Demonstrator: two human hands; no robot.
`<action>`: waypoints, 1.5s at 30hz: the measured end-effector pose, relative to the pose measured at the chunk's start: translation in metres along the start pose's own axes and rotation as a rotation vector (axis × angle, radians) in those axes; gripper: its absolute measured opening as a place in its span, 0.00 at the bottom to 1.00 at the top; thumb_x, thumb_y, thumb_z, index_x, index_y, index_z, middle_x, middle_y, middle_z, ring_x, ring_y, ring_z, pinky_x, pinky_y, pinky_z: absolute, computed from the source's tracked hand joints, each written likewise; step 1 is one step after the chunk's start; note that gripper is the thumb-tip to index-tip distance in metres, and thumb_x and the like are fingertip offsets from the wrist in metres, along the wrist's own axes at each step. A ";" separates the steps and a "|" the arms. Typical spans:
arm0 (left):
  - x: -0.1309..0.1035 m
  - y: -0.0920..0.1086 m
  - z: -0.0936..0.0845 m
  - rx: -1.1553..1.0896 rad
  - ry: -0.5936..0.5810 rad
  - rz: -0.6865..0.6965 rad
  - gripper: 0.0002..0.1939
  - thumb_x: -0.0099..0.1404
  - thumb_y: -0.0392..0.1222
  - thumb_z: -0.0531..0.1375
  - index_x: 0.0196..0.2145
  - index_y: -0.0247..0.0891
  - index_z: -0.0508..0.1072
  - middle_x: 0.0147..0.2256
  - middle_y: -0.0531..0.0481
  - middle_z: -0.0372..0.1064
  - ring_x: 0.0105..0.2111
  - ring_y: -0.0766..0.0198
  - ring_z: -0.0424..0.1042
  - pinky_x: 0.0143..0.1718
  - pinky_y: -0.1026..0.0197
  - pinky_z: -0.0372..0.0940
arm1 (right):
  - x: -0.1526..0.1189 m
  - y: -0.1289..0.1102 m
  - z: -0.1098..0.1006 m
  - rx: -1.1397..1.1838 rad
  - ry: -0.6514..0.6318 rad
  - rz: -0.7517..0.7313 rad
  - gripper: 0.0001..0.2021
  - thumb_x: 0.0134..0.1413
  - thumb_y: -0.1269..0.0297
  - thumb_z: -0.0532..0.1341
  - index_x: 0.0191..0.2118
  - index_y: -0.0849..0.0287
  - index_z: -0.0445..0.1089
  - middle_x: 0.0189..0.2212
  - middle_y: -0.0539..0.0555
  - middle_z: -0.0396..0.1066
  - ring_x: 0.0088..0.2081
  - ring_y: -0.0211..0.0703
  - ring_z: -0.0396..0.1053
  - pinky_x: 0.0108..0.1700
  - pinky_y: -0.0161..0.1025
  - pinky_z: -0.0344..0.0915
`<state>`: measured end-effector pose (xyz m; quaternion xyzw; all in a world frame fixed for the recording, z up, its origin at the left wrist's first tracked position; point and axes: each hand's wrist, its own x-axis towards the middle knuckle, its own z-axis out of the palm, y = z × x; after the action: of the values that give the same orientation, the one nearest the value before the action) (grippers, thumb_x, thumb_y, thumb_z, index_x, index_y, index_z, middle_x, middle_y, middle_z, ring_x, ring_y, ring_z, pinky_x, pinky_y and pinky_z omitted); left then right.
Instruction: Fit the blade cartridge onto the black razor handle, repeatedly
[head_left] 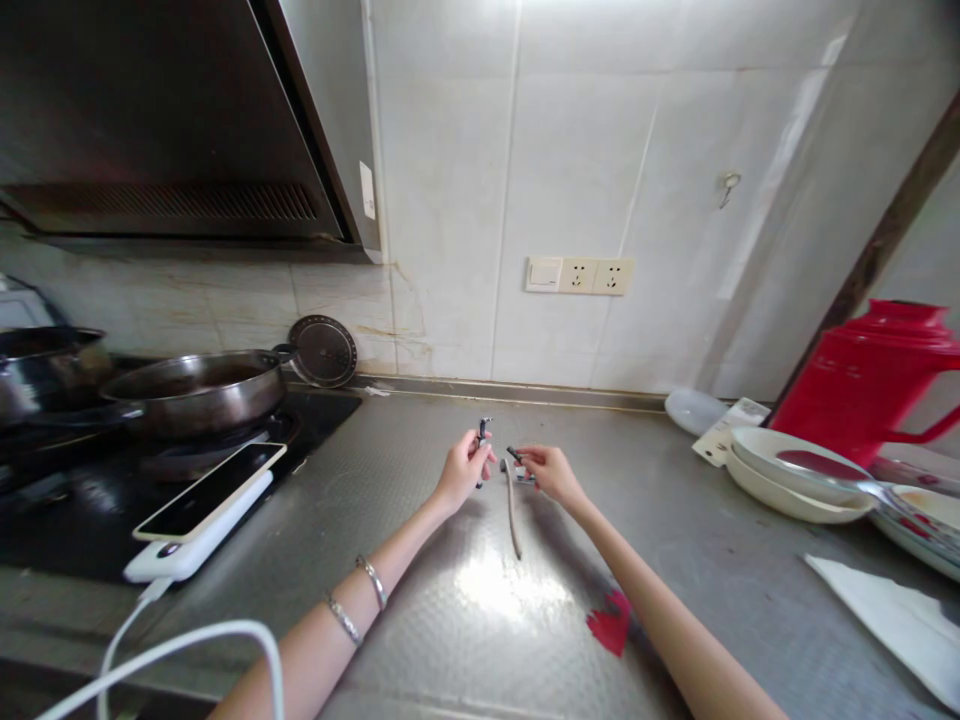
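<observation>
Over the middle of the metal counter [420, 540], my left hand [463, 470] is closed around a slim black rod-like piece [481, 432] held upright, with a small metallic bit at its top. My right hand [551, 472] pinches a short black cylindrical piece [514, 454] pointing toward the left hand. A thin pale grey stick or cord [513, 515] with a dark end lies on the counter between the hands. Something small and shiny sits under my right fingers, partly hidden. The exact kind of these small pieces is too small to tell.
To the left is a cooktop [330, 410] with a steel pan [202, 395]; a phone [214, 490] rests on a white power bank [199, 540] with a cable. At right stand bowls [795, 490] and a red jug [862, 380]. A red scrap [611, 622] lies near my right forearm.
</observation>
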<state>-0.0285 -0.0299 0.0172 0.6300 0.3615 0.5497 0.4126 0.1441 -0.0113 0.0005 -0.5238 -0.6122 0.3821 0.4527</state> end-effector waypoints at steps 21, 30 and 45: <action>-0.025 0.000 0.020 0.317 0.043 0.109 0.20 0.63 0.54 0.47 0.27 0.36 0.66 0.17 0.58 0.54 0.19 0.70 0.56 0.22 0.67 0.49 | -0.007 -0.034 -0.023 0.153 -0.004 -0.216 0.17 0.39 0.56 0.64 0.34 0.63 0.76 0.27 0.57 0.75 0.25 0.38 0.67 0.17 0.29 0.60; -0.033 -0.005 0.026 0.294 0.016 0.098 0.17 0.64 0.53 0.46 0.26 0.38 0.60 0.16 0.59 0.51 0.18 0.70 0.54 0.21 0.67 0.48 | -0.009 -0.040 -0.020 0.139 -0.017 -0.270 0.18 0.39 0.54 0.64 0.34 0.63 0.76 0.24 0.56 0.74 0.24 0.38 0.66 0.17 0.29 0.61; -0.037 -0.010 0.032 0.230 0.036 0.050 0.16 0.65 0.53 0.46 0.26 0.40 0.55 0.16 0.60 0.51 0.17 0.70 0.54 0.22 0.67 0.49 | -0.019 -0.053 -0.016 0.021 0.044 -0.331 0.16 0.45 0.55 0.60 0.35 0.62 0.76 0.32 0.56 0.75 0.22 0.37 0.66 0.19 0.31 0.61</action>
<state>-0.0019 -0.0633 -0.0082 0.6721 0.4137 0.5259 0.3172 0.1445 -0.0389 0.0518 -0.4190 -0.6761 0.2971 0.5282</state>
